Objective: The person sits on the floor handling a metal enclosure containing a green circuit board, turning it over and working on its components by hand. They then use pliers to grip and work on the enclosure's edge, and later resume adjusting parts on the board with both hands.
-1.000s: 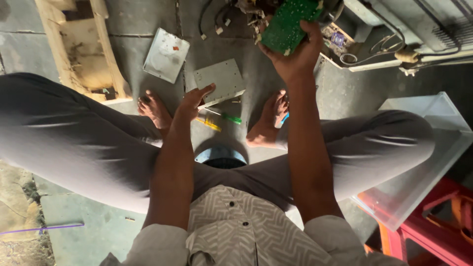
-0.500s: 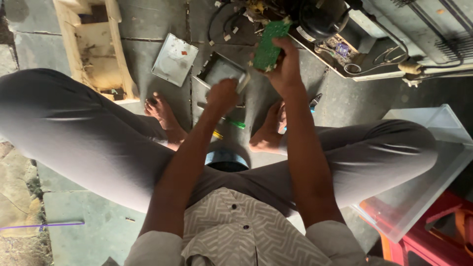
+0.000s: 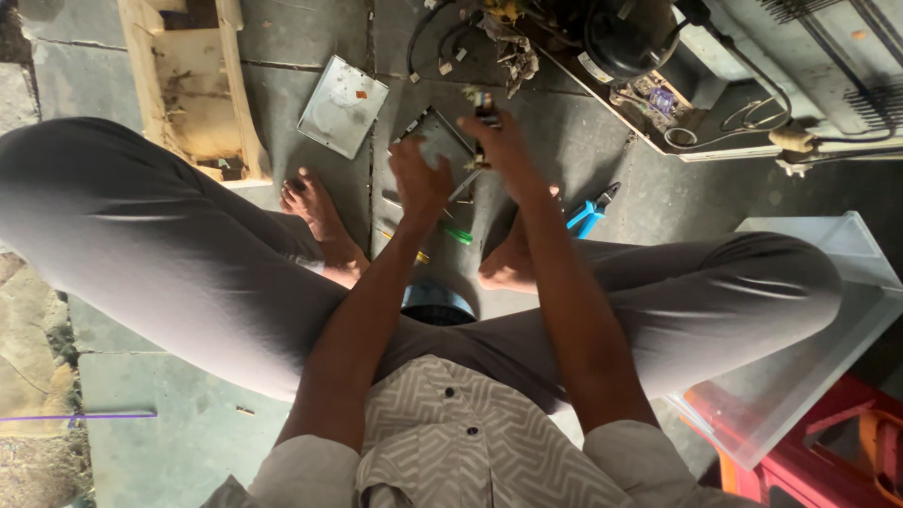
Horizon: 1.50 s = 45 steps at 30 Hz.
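The grey metal box (image 3: 435, 143) lies on the concrete floor (image 3: 658, 207) between the person's bare feet, tilted up on one edge, with both hands on it. Around it, going from the biggest things down: a dismantled appliance chassis (image 3: 752, 85) sprawls across the top right, its black round compressor (image 3: 625, 38) and loose wires exposed. A wooden frame (image 3: 188, 94) lies at the top left, and a clear plastic bin (image 3: 828, 320) sits at the right beside the person's knee, over a red stool (image 3: 818, 452). A flat square metal plate (image 3: 342, 105) rests on the floor just left of the box, apart from it.

The left hand (image 3: 420, 181) is spread flat over the near side of the box, fingers loosely open and pressing on its surface rather than gripping. The right hand (image 3: 499, 141) is curled closed at the box's far right edge around a small part with coloured bits (image 3: 483, 100); it is blurred, so what the part is cannot be told.

A pair of blue-handled pliers (image 3: 588, 212) lies on the floor just right of the right foot. Near the feet, below the box, a green-handled tool (image 3: 458, 235) and a yellow one (image 3: 419, 254) lie side by side, mostly hidden under the forearms.
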### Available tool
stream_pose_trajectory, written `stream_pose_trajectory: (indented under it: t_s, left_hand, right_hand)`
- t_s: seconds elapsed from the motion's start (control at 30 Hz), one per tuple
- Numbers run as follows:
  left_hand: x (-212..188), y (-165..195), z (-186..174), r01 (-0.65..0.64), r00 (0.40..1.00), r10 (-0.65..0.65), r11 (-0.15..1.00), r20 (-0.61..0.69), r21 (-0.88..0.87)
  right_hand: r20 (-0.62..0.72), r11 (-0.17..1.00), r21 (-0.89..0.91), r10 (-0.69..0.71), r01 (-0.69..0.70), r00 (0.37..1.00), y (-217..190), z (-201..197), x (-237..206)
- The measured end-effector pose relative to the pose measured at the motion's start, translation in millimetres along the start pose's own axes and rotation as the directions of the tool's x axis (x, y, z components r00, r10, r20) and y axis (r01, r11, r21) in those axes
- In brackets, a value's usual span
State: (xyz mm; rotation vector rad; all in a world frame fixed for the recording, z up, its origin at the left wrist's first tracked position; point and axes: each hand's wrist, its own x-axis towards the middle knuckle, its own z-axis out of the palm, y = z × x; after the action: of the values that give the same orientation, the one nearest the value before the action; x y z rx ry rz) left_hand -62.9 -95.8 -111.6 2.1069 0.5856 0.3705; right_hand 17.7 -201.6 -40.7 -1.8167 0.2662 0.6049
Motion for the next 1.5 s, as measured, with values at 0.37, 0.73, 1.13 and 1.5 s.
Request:
stream_pose_trajectory:
  t_s: [0.37, 0.73, 1.13, 1.5]
  left_hand:
    - [30.2, -31.9, -12.2, 0.745, 0.631, -0.752, 0.521, 0.189, -0.416]
    - [41.4, -15.5, -20.4, 0.789, 0.588, -0.712, 0.400, 0.385, -0.466]
    - [38.4, -14.7, -27.5, 0.828, 0.559, -0.747, 0.476, 0.361, -0.297]
    - [21.7, -22.5, -16.3, 0.748, 0.661, -0.683, 0.635, 0.311, -0.196]
  right_hand:
    - [-0.070, 0.580, -0.710, -0.623, 0.400, 0.779, 8.6, 33.6, -18.4]
    - [0.016, 0.622, -0.624, -0.594, 0.472, 0.804, 2.8, 46.1, -20.2]
    - [-0.096, 0.731, -0.558, -0.526, 0.393, 0.845, 0.6, 53.1, -17.6]
    - [0.024, 0.737, -0.537, -0.473, 0.410, 0.881, 14.0, 52.1, -14.2]
